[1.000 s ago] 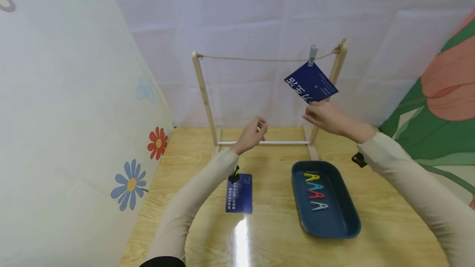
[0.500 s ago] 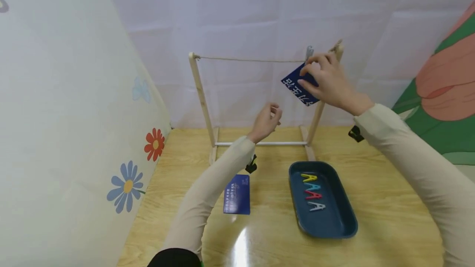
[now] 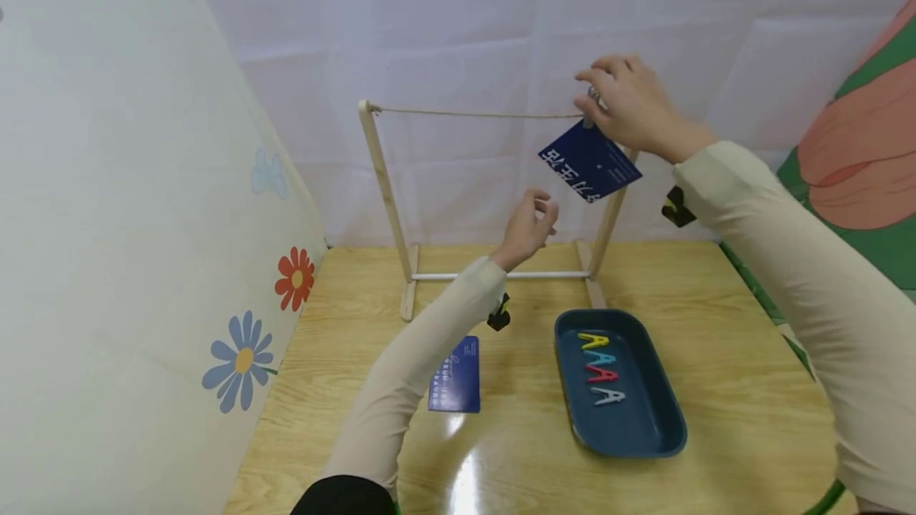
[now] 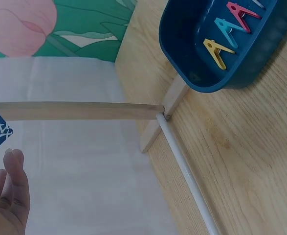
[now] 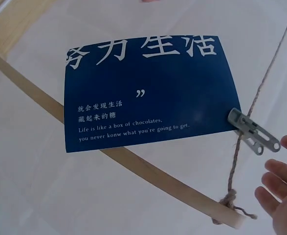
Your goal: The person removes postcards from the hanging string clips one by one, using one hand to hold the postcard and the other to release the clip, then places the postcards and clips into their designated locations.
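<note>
Right hand [image 3: 630,110] raised at the twine [image 3: 472,114], fingers [image 5: 280,178] spread and loose just beside the grey clip [image 5: 253,132], not gripping it in the wrist view; in the head view the clip is mostly hidden behind the hand. The clip pins the blue card [image 3: 589,161] to the twine, card hanging tilted just below the fingers. Left hand [image 3: 528,226] hovers lower, fingers loosely curled, holding nothing, mostly cut off in its wrist view. Well below on the surface [image 3: 723,340]: blue tray [image 3: 647,431] with coloured pegs [image 3: 599,368], second card [image 3: 456,384] partly behind the left sleeve.
</note>
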Motion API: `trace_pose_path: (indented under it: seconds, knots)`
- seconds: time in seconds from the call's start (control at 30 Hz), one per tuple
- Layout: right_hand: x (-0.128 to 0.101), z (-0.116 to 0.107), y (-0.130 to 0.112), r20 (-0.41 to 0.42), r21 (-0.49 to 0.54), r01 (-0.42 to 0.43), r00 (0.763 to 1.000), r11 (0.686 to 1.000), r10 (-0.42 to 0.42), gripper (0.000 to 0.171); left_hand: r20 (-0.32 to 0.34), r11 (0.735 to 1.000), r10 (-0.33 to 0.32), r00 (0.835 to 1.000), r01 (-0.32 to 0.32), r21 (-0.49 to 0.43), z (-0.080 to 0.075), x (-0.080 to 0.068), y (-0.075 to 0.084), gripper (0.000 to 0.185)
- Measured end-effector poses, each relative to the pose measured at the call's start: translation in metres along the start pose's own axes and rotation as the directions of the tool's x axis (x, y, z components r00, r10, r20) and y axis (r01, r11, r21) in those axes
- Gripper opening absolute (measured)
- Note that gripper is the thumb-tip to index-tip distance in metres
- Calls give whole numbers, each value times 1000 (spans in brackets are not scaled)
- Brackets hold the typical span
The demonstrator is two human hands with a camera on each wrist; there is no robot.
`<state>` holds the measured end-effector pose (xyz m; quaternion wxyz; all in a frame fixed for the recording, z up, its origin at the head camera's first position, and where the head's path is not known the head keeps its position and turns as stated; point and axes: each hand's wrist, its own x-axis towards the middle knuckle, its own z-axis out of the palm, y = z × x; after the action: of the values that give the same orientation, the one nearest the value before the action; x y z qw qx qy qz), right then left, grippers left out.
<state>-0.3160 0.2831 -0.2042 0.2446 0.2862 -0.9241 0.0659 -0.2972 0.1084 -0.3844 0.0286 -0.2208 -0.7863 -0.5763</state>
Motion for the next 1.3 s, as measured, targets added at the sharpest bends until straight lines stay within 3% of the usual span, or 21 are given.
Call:
trace_pose_path:
  seconds: [0.17, 0.33, 0.57, 0.93, 1.17, 1.3]
  knots:
    - [5, -3, 4, 130, -3, -75, 989, 997, 74, 46, 1, 1000, -15, 1000, 15, 0, 4, -2, 3, 33]
    - [7, -6, 7, 202, -22, -88, 975, 996, 91, 44, 19, 999, -31, 999, 31, 14, 6, -3, 7, 37]
    - [10, -8, 9, 175, -43, -76, 981, 996, 82, 35, 10, 999, -37, 999, 37, 14, 10, -2, 5, 38]
    - [8, -8, 9, 176, -45, -112, 977, 993, 118, 36, 38, 999, -18, 999, 19, -40, 17, -2, 13, 48]
    - [7, -8, 10, 186, -30, -123, 974, 992, 127, 43, 72, 994, 74, 995, -68, -89, 18, -1, 13, 21]
    - [6, -7, 11, 186, -49, -122, 974, 991, 129, 45, 65, 992, 91, 994, -85, -92, 17, -1, 13, 17]
